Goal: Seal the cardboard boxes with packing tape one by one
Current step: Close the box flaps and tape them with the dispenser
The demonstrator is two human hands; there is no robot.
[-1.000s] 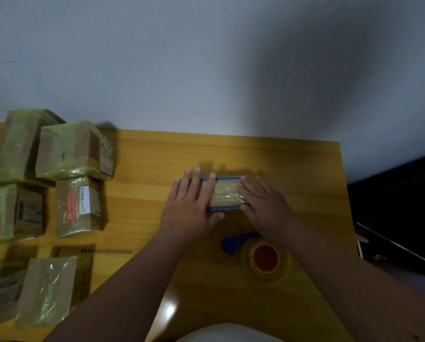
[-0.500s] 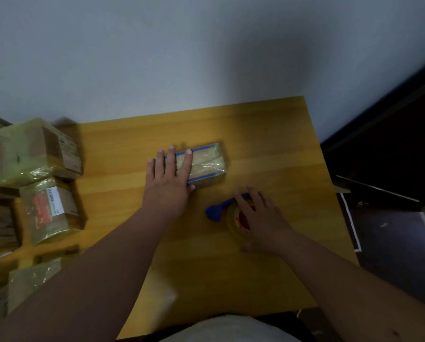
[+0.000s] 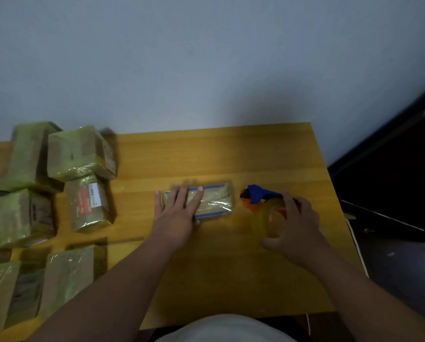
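Yellow wood table [image 3: 231, 154], far edge against a grey-blue wall [image 3: 182, 58]. One small cardboard box [image 3: 212, 199], blue-trimmed and wrapped in glossy tape, lies flat near the table's middle; its long axis runs left to right, parallel to the far edge, ends pointing at the left and right edges. Left hand [image 3: 175, 215] rests palm-down on the box's left half, fingers straight and spread, pointing toward the far edge; the box's right half is uncovered. Right hand [image 3: 296, 224] sits toward the right edge, well apart from the box, fingers and thumb curled round a yellowish tape roll [image 3: 268, 218] mounted in a blue and orange tape dispenser [image 3: 256, 196]; the dispenser's blue end points left, toward the box, with a gap of bare table between them. Roll appears tilted, whether lifted off the table I cannot tell (motion blur). At the left edge stands a cluster of taped boxes [image 3: 80, 154], several in greenish film, one with a red-and-white label [image 3: 89, 198]. Dark floor [image 3: 404, 243] beyond the right edge.
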